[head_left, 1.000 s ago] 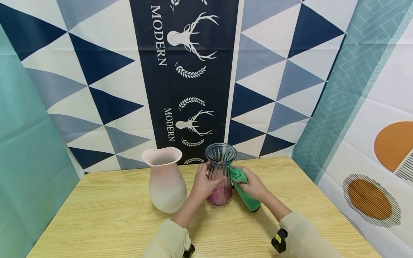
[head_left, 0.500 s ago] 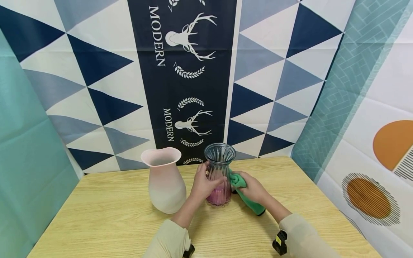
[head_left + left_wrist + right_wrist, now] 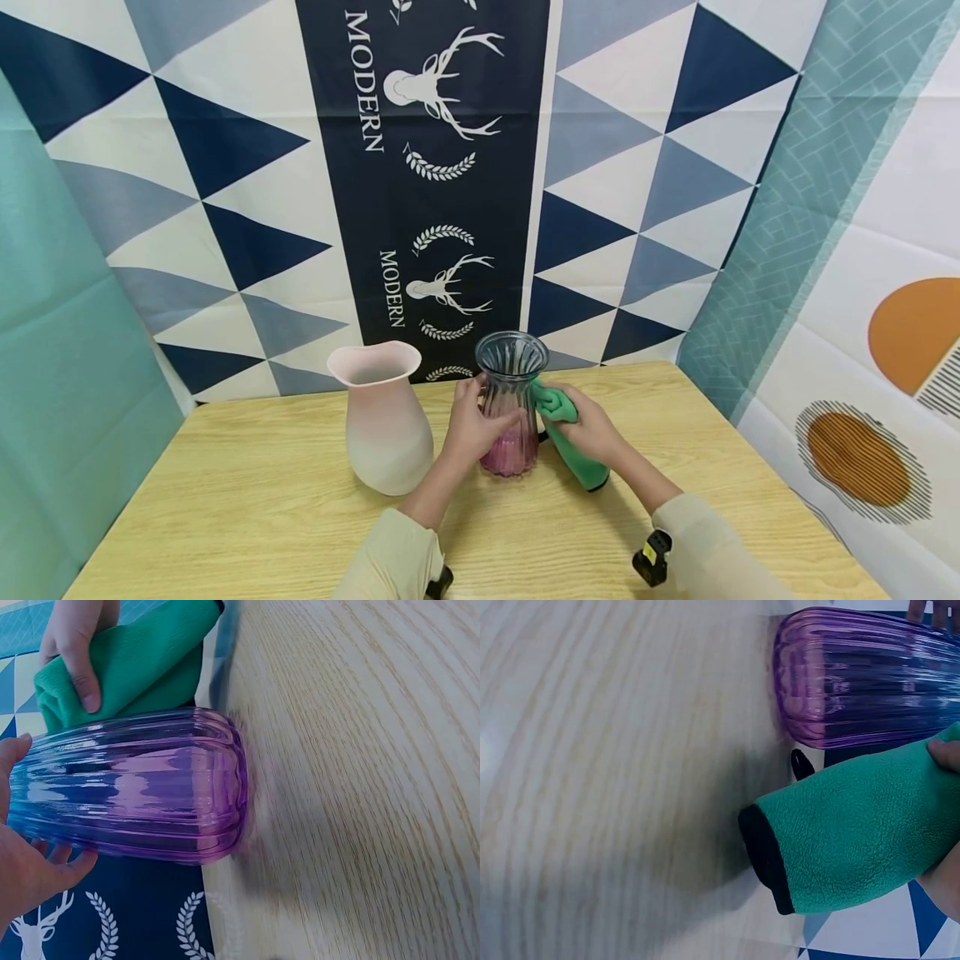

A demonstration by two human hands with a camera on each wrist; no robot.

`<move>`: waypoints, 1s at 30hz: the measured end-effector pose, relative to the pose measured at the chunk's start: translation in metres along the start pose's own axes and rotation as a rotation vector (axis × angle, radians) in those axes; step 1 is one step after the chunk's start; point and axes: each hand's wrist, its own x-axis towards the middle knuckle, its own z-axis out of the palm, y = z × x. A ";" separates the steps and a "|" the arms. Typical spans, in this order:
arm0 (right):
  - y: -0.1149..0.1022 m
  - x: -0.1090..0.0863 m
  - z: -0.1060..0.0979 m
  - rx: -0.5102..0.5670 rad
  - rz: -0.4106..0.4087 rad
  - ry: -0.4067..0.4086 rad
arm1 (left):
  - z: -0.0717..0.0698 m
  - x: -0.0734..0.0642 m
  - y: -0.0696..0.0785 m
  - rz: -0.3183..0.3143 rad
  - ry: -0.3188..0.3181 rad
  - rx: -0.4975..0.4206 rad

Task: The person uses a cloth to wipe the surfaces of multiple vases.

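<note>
A ribbed glass vase (image 3: 513, 450), blue-grey at its flared rim and pink-purple at the base, stands upright on the table. My left hand (image 3: 471, 429) grips it around the middle from the left, thumb across the front. On the vase's right side, my right hand (image 3: 588, 425) holds a bunched green cloth (image 3: 576, 454) with a dark edge. The cloth's upper part touches the glass near the neck, and its lower end hangs down to the right. In the left wrist view the vase (image 3: 150, 787) shows its purple base on the wood, with the cloth (image 3: 142, 664) against it.
A pale pink-and-white vase (image 3: 388, 433) with a wavy rim stands left of my left forearm. Under everything is a light wooden table (image 3: 247, 508). A patterned cloth backdrop (image 3: 450, 192) hangs right behind the table's far edge.
The right hand and cloth dip slightly down and away to the right at half a second ago, then come back up along the vase's side. The left hand and both vases stay in place.
</note>
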 end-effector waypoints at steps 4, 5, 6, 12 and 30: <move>-0.006 0.004 -0.003 0.038 0.001 0.041 | 0.000 0.000 0.000 0.007 0.005 -0.011; -0.007 0.005 -0.004 0.047 -0.002 0.049 | 0.001 0.000 -0.001 0.011 0.006 -0.011; -0.008 0.006 -0.005 0.059 -0.003 0.056 | 0.001 0.001 -0.001 0.013 0.006 -0.014; -0.016 0.009 -0.007 0.088 -0.013 0.072 | 0.001 0.001 -0.003 0.031 0.014 0.001; -0.006 0.005 0.001 0.034 -0.015 0.004 | 0.001 0.002 -0.004 0.046 0.007 0.011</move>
